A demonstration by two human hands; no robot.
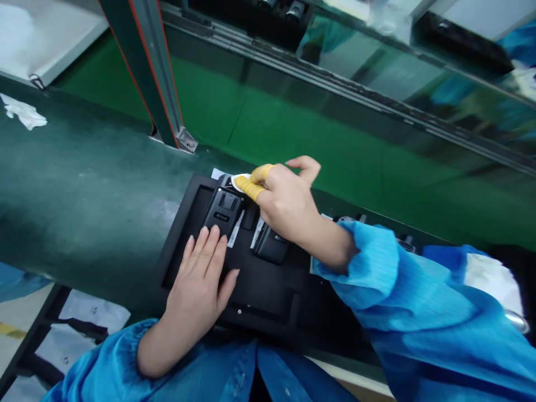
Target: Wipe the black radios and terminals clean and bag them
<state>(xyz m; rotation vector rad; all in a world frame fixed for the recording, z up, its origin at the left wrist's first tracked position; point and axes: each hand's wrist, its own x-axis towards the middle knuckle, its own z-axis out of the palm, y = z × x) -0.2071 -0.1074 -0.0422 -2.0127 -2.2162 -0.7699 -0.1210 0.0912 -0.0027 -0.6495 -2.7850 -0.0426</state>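
Observation:
A black foam tray [268, 290] lies on the dark green bench in front of me. Two black devices sit in its slots, the left device [223, 215] labelled in white, the right device [272, 245] partly under my wrist. My left hand [201, 279] lies flat on the tray, fingers stretched out, fingertips touching the lower end of the left device. My right hand [285, 201] wears yellow finger cots and pinches a small white piece [238, 183] at the top of the left device. Blue sleeves cover both arms.
A grey metal post [146, 72] with a bracket stands on the bench behind the tray. A crumpled white scrap [24, 113] lies at the far left. A green conveyor belt [293, 134] and a rail run behind. White sheets lie below the bench at lower left.

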